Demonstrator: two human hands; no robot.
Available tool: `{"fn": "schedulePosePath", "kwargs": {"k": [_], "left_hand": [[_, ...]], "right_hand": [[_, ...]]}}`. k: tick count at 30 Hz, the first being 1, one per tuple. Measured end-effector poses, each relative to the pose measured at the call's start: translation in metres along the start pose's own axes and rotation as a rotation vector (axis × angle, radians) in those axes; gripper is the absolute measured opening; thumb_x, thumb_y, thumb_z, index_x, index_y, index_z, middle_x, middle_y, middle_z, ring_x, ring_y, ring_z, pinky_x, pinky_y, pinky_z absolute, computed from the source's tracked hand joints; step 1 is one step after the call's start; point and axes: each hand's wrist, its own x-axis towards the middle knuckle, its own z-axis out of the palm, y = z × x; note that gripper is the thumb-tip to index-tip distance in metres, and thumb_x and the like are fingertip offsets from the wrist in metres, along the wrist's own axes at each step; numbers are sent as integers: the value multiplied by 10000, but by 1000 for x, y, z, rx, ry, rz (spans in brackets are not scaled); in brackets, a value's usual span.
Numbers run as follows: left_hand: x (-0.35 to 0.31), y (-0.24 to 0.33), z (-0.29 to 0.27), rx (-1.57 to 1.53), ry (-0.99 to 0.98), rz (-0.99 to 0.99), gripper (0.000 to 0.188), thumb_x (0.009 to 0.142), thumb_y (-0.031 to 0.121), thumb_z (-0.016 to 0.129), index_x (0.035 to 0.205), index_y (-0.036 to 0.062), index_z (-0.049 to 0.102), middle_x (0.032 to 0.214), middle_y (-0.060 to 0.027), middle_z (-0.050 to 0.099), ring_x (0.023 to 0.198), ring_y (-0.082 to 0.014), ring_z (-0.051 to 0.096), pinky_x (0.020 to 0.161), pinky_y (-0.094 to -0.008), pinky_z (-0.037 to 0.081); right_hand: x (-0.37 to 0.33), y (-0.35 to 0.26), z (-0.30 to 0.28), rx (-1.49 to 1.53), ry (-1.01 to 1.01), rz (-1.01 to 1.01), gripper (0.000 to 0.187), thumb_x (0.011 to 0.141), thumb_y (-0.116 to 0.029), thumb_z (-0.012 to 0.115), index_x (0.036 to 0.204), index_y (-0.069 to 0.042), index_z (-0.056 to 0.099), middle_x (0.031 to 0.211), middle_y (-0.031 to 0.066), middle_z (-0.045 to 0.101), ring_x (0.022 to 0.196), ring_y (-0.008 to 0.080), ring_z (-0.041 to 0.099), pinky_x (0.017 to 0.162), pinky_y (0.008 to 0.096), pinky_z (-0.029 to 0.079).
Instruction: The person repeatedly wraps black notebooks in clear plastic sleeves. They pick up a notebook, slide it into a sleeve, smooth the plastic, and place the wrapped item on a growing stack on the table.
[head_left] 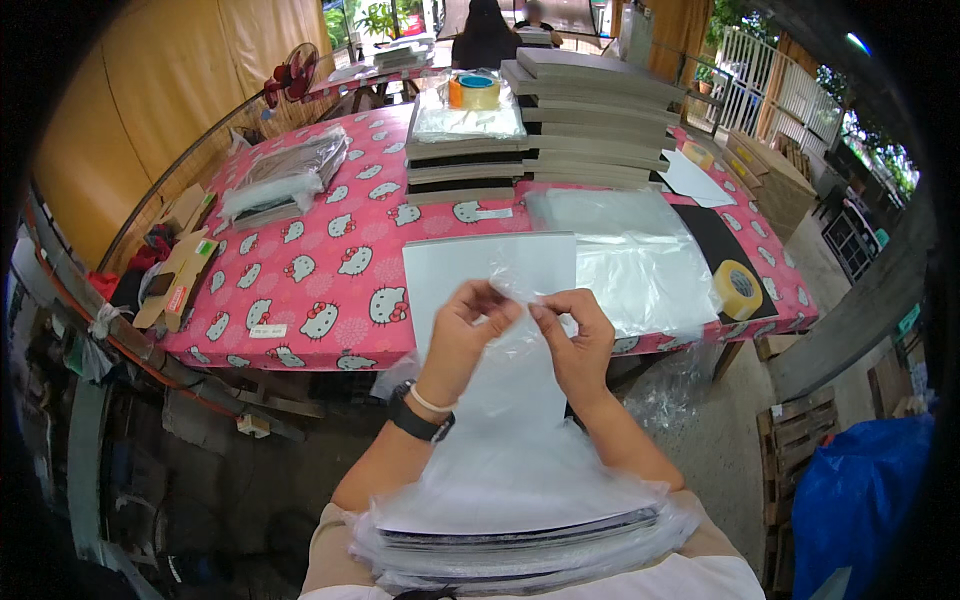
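My left hand (461,335) and my right hand (580,345) are close together over the table's front edge, both pinching a thin clear plastic bag (512,280). Its crumpled edge rises between my fingertips. Under my hands, a flat white board (440,268) leans from the table toward me. Across my lap lies a stack of plastic-wrapped flat sheets (515,540), with dark edges showing. Just right of the board, a pile of clear plastic bags (630,260) lies flat. A dark watch and a pale band circle my left wrist.
A tape roll (738,288) sits on a black sheet at right. Tall stacks of grey boards (600,120) stand at the back, beside a shorter stack topped with tape rolls (474,92). Wrapped items (285,180) lie left on the pink tablecloth (330,270). People sit farther back.
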Motion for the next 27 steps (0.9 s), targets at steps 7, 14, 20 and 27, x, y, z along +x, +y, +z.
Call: {"fn": "schedulePosePath", "kwargs": {"k": [7, 14, 20, 27], "left_hand": [[5, -4, -14, -118, 10, -45, 105, 782, 145, 572, 791, 49, 531, 723, -19, 551, 636, -86, 500, 592, -212, 381], [1, 0, -9, 7, -162, -61, 143, 776, 165, 571, 801, 25, 551, 710, -3, 543, 642, -69, 476, 582, -199, 360], [4, -5, -23, -92, -58, -71, 134, 812, 140, 484, 881, 34, 527, 744, -21, 555, 662, -84, 499, 611, -216, 376], [-2, 2, 8, -11, -27, -38, 162, 782, 186, 587, 825, 37, 542, 694, 37, 513, 616, -24, 428, 548, -158, 333]], "right_hand": [[-5, -7, -3, 60, -106, 113, 98, 706, -64, 633, 755, -9, 569, 693, 55, 520, 673, 138, 504, 601, 238, 406], [2, -1, 2, 254, -153, 264, 165, 769, -155, 587, 785, 9, 567, 737, 36, 567, 671, 108, 514, 652, 219, 410], [8, -6, -8, 179, -293, 386, 182, 787, -167, 567, 772, 15, 560, 625, 37, 552, 613, 85, 500, 595, 217, 402], [6, -5, -10, 148, -315, 409, 207, 796, -175, 557, 710, 11, 530, 588, 21, 516, 587, 69, 473, 568, 204, 387]]}}
